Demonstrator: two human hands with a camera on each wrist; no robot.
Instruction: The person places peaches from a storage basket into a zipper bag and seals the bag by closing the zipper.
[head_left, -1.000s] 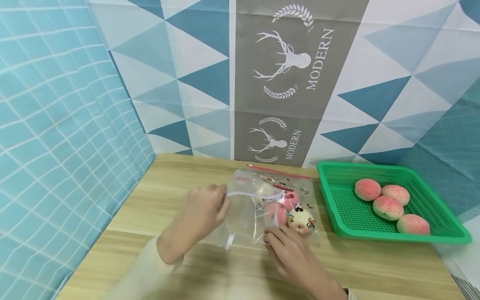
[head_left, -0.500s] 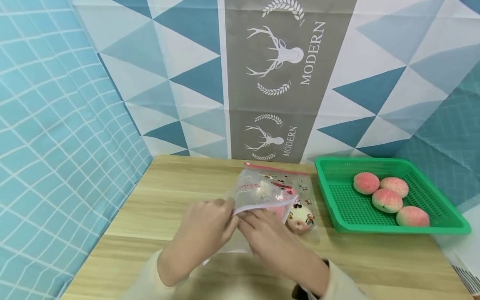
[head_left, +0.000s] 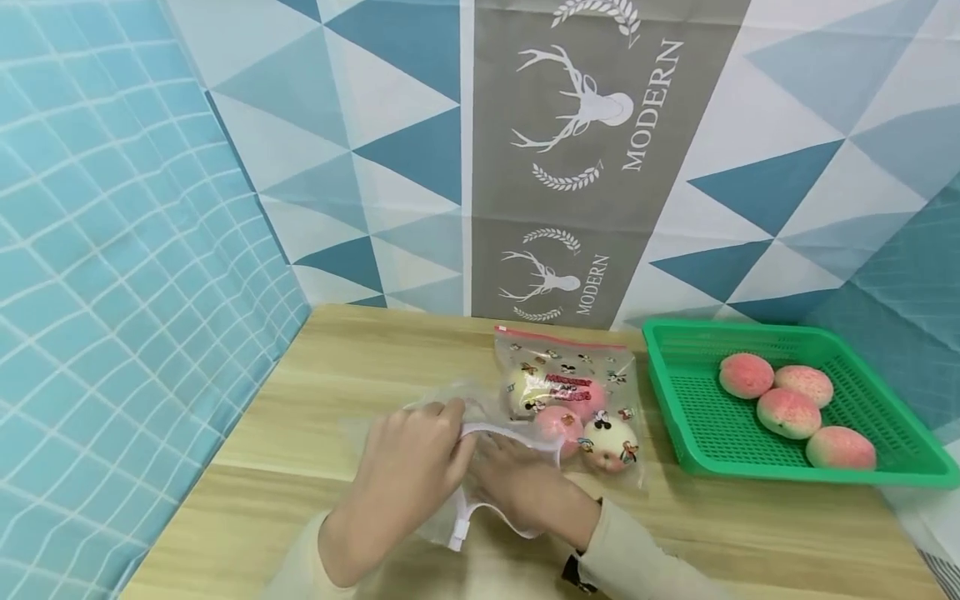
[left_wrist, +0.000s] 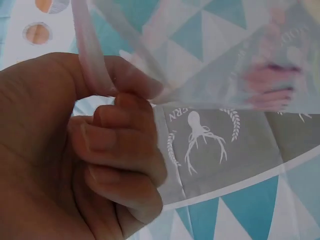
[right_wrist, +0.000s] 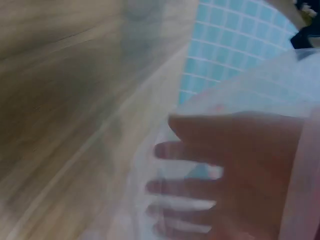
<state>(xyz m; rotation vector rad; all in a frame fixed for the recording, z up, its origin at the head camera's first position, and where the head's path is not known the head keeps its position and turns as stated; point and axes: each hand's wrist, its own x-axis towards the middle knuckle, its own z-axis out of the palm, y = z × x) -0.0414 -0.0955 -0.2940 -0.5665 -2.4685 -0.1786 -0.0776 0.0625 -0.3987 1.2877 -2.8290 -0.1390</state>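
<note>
A clear zip bag (head_left: 444, 527) with a white slider on its rim is held over the table. My left hand (head_left: 405, 475) pinches the bag's rim between thumb and index finger; the left wrist view shows the pinch (left_wrist: 132, 90) closely. My right hand (head_left: 513, 483) reaches through the bag's mouth. Through the film in the right wrist view, the right hand's fingers (right_wrist: 185, 187) look straight and spread, with nothing held. Just behind the right hand lies a second zip bag (head_left: 525, 346), printed with cartoon figures, with several pink and cream round fruits inside.
A green plastic basket (head_left: 675, 433) with several pink peaches (head_left: 787, 412) stands at the right. The wooden table (head_left: 330, 367) meets a patterned cloth wall (head_left: 412, 192) behind and a blue checked cloth (head_left: 135, 275) on the left.
My right hand has gone from the bag's outer rim into its mouth. The left hand keeps its pinch on the rim, and the bag has shifted off the printed bag.
</note>
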